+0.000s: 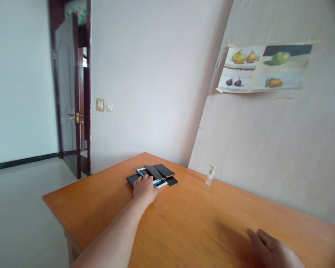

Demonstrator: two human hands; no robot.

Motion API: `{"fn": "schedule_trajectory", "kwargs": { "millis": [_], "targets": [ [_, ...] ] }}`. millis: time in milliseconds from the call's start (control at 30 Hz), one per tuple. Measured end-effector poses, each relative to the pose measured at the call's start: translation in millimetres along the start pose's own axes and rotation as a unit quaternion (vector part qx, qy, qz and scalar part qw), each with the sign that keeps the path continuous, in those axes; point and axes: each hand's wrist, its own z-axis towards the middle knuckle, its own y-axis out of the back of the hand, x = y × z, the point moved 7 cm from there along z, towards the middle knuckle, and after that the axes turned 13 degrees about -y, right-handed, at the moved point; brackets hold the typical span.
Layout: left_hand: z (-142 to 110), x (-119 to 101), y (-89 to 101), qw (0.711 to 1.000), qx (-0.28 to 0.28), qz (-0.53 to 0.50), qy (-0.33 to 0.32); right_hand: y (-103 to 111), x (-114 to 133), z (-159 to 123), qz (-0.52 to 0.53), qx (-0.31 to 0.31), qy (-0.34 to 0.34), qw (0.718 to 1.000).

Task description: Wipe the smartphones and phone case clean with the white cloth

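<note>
Flat rectangular handheld devices (164,170), mostly black or dark grey, lie in an overlapping pile near the far corner of the orange-brown wooden table (190,223). On my feed the bare left hand (145,189) reaches across to the near side of that pile, its bent fingers touching a white-and-blue device (141,171); I cannot tell whether they grip it or merely rest there. Just beside, a black device (130,180) sticks out at the left.

I have the bare right hand (272,247) at the lower right, over the table and well apart from the pile. Its fingers look bent, but blur keeps me from telling whether it is open or closed.

To the right of the pile I see a small clear bottle with a pale green pump top (209,179), upright near the table's far edge. Beyond it slants a pale wooden board (254,149) bearing four fruit paintings (277,69).
</note>
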Motion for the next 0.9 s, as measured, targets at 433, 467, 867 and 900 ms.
{"fn": "schedule_trajectory", "kwargs": {
  "millis": [433, 467, 867, 900],
  "targets": [
    [22.9, -2.6, -6.9, 0.990, 0.093, 0.078, 0.073, -29.9, -15.7, 27.1, -0.010, 0.062, 0.048, 0.997],
    [25.4, -0.2, -7.3, 0.989, 0.104, 0.079, 0.075, -30.7, -15.8, 27.6, -0.013, 0.064, 0.051, 0.997],
    [25.7, 16.1, 10.0, 0.991, 0.094, 0.091, 0.030, -17.3, -2.8, 19.6, 0.021, 0.012, 0.063, 0.998],
    [26.3, 13.9, 7.5, 0.991, 0.097, 0.091, 0.019, -17.7, -2.7, 20.4, 0.022, 0.012, 0.063, 0.998]
  ]
}}
